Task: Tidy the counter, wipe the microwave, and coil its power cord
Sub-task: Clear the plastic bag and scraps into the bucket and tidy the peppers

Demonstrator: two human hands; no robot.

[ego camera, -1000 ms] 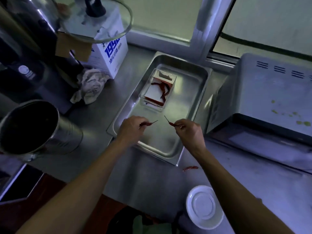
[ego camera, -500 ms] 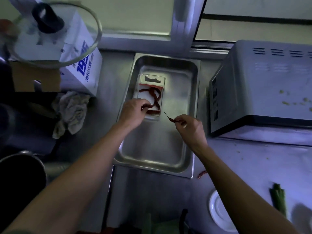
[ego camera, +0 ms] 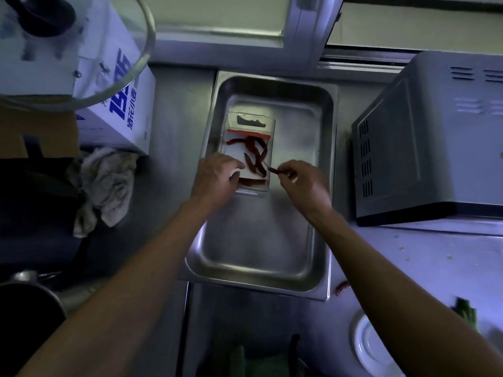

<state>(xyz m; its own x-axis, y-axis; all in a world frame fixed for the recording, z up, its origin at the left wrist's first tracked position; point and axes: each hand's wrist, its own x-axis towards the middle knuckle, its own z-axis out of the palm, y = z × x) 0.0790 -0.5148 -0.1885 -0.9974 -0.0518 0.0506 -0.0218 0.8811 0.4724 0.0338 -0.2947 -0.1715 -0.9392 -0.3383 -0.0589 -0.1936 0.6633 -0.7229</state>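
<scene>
Tidying is barely begun — right hand [ego camera: 302, 186] pinches a chili [ego camera: 273, 170] beside the clear box [ego camera: 268, 126], left hand [ego camera: 216, 179] curled at its rim, grip unclear; microwave [ego camera: 435, 137] right of both, unwiped.

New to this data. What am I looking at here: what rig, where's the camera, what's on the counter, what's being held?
No robot here: a person works bare-handed, filmed by one wide-angle camera on their head, looking down. On the steel counter sits a metal tray with a clear plastic box of dried red chilies inside. The right hand pinches one chili at the box's edge; the left hand rests at the box, its grip unclear. A microwave stands right, a crumpled rag left, a loose chili and a white lid nearer.
</scene>
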